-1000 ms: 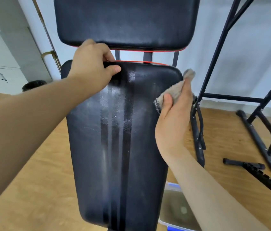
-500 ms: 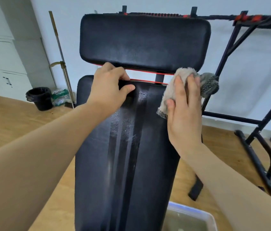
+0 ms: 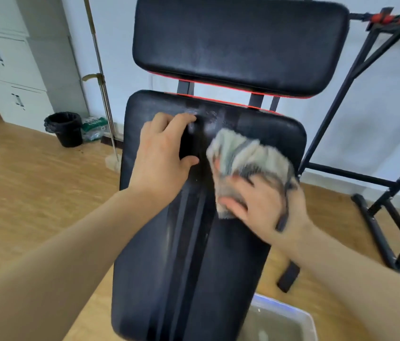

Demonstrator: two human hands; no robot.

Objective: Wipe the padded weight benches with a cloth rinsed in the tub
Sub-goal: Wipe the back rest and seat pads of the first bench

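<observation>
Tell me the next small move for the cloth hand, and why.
Probably draw the right hand straight down toward you, with the grey woven cloth pressed flat. It sits high on the long black padded bench pad, right of the wet centre streaks, and the strip below it looks dull, likely unwiped. The left hand rests near the pad's top.

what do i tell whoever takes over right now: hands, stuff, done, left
Left hand: rests on the long black padded bench pad, near its top.
Right hand: grips the grey woven cloth against that pad's upper right; blurred.
Clear plastic tub of water: floor, right of the pad's near end.
Done: wet streaks near the pad's top centre.
Left: likely the rest of it, plus the upper black pad.
</observation>
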